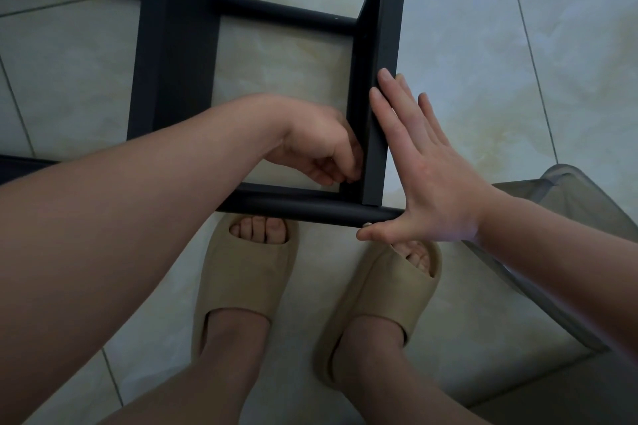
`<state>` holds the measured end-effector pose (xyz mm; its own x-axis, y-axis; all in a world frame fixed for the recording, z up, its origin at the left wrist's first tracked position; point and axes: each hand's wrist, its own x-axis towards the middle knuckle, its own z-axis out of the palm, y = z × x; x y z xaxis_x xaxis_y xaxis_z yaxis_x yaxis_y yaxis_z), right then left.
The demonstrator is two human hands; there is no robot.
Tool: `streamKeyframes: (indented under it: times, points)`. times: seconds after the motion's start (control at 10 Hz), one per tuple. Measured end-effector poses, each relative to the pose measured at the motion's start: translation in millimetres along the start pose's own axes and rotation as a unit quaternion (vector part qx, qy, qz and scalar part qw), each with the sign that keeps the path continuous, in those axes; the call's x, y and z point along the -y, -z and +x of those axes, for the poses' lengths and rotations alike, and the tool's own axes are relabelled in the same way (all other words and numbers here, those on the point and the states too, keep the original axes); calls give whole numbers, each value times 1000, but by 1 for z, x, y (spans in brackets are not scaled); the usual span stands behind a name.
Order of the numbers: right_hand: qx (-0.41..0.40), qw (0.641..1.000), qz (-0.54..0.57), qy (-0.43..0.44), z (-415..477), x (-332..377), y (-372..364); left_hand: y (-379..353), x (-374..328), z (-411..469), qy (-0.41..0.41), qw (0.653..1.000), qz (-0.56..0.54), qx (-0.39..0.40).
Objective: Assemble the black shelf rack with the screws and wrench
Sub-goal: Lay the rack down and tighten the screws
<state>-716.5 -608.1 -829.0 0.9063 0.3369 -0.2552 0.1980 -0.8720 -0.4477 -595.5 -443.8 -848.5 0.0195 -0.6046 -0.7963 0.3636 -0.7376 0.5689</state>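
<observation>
The black shelf rack (pixel 174 55) lies on its side on the tiled floor, with round tubes and flat black panels. My right hand (pixel 424 166) presses flat with straight fingers against the outer face of the right panel (pixel 386 55), and its thumb lies under the near tube (pixel 310 209) beside a small silver screw head (pixel 366 225). My left hand (pixel 321 145) reaches inside the frame. Its curled fingers sit at the inner corner where the panel meets the near tube. Whatever those fingers hold is hidden. No wrench is in view.
My two feet in beige slippers (pixel 241 272) stand just under the near tube. A grey translucent plastic stool or bin (pixel 552 203) sits at the right edge. Pale floor tiles (pixel 518 62) surround the rack.
</observation>
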Motion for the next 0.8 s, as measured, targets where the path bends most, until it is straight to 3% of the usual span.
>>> streamKeyframes:
  times: [0.5, 0.8]
  points:
    - [-1, 1000, 0, 0, 0, 0, 0, -7, 1, 6, -6, 999, -2, 31]
    - [-2, 1000, -1, -1, 0, 0, 0, -5, 5, 10, 38, 996, -31, 72]
